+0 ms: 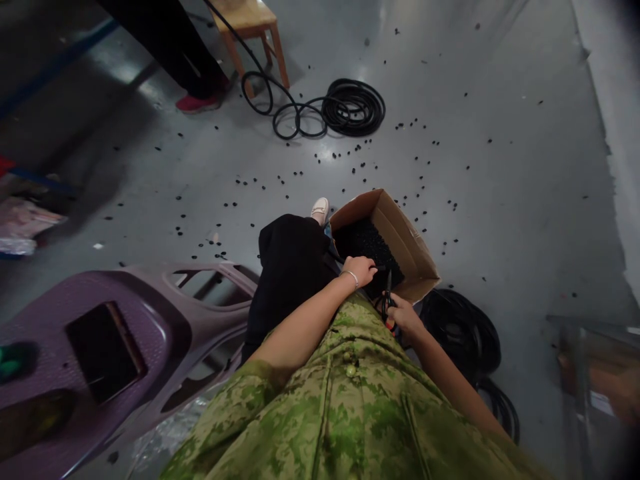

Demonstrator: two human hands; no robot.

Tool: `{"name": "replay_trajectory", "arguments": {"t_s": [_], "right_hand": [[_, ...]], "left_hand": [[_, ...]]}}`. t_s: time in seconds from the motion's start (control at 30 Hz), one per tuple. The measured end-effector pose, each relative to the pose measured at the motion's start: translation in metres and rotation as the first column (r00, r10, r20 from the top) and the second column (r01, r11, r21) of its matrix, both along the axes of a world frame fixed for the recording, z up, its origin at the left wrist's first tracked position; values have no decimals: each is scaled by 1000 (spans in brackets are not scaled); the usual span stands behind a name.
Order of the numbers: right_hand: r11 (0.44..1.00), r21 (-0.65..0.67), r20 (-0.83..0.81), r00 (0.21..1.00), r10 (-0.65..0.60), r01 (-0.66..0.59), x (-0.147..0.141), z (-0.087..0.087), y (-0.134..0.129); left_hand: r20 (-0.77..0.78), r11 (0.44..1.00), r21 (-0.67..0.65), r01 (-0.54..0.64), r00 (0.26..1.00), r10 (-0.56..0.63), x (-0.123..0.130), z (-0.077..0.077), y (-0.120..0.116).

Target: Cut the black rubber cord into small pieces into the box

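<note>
My left hand (pixel 361 269) is curled shut over the near edge of the cardboard box (pixel 400 233), pinching a thin black hose (pixel 334 257) whose end is hidden under my fingers. My right hand (pixel 403 315) is closed around the handles of black scissors (pixel 388 299); the blades point up toward my left hand, but I cannot tell whether they touch the hose. The box sits on the grey floor just beyond my knee, holding a dark heap of small black pieces (pixel 367 243) too fine to make out. A black hose coil (pixel 470 337) lies beside the box, partly hidden by my right forearm.
</note>
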State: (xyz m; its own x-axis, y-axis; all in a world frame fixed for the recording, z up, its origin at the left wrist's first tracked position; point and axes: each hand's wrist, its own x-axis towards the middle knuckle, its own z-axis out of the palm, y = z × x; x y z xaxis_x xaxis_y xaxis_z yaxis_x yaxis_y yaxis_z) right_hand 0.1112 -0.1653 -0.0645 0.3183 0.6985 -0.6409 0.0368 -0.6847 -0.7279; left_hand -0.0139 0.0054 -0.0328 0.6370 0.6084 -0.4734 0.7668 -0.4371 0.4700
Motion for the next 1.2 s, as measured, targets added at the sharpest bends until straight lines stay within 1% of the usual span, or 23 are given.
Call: {"name": "replay_trajectory", "arguments": {"t_s": [0.13,0.23,0.3,0.37,0.43,0.57,0.63,0.73,0.93,1.07,1.2], "right_hand": [[1000,-15,3,1000,-18,18,3,-2,-1],[998,-21,-61,996,-64,63,3,-4,-1],[991,-32,-139,982,-130,127,1,-4,-2],[979,-48,-251,947,-202,196,-1,-1,-4],[966,-69,-364,895,-257,249,-3,3,-5],[943,-94,-491,809,-323,319,-8,5,-4],[942,-82,-538,781,-318,327,-8,3,-5],[945,-68,-573,763,-301,321,-6,-5,-10],[951,2,-585,772,-249,309,0,-17,-24],[940,8,-568,776,-276,341,-1,-21,-24],[945,38,-551,796,-251,324,-3,-22,-22]], "left_hand": [[-6,1000,9,12,1000,-12,0,0,0],[-12,1000,9,19,1000,-18,0,0,-1],[-19,1000,2,26,999,-26,0,1,-1],[-23,999,-1,33,999,-33,-1,2,-1],[-24,999,-2,39,999,-39,-1,3,-1],[-26,999,-11,43,999,-43,-2,4,0],[-23,999,-15,37,999,-37,-2,4,0],[-14,1000,-22,23,1000,-23,-2,3,0],[10,999,-49,-11,1000,11,-3,2,1],[45,995,-80,-57,997,61,-4,1,1],[40,990,-81,-112,993,115,-4,0,1]]}}
